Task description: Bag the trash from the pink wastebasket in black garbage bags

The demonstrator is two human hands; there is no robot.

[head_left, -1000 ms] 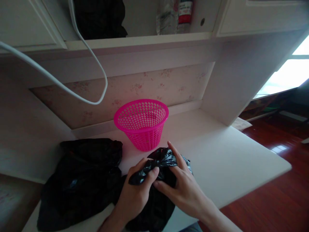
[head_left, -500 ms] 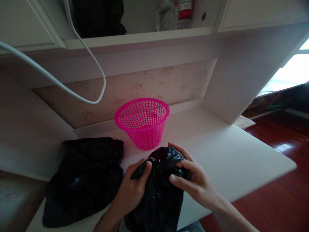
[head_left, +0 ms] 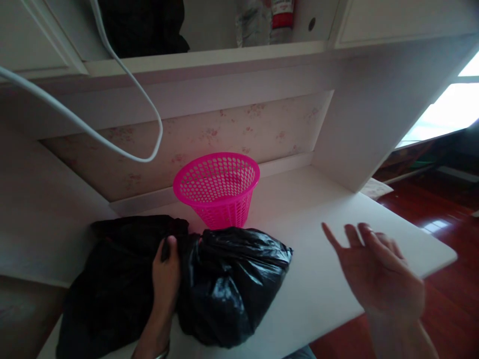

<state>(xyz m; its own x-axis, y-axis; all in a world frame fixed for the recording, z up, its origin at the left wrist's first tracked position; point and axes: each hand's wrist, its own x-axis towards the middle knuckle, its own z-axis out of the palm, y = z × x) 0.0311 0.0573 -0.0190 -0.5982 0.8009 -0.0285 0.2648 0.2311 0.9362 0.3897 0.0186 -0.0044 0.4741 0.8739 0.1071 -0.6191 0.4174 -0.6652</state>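
Note:
My left hand [head_left: 166, 271] is closed on gathered black plastic, with a bit of it showing beside the thumb. It sits between two black plastic bags. The one to its right, a shiny, puffed-out bag [head_left: 232, 284], lies on the white desk in front of a pink mesh basket [head_left: 217, 199]. The other, a duller, flatter bag [head_left: 108, 294], spreads out on the left. Over the right side of the desk, apart from the bags, my right hand [head_left: 377, 274] is open with its palm turned up and nothing in it.
A white cable [head_left: 157, 124] hangs in a loop at the upper left. On the shelf [head_left: 209, 57] above stand dark plastic, a clear bag and a red-labelled bottle [head_left: 282, 15]. The white desk [head_left: 299, 209] ends at the right above a red wooden floor [head_left: 430, 309].
My right hand has let go of the black bag and moved right. My left hand has shifted left. The bag now lies puffed out to the right of the left hand.

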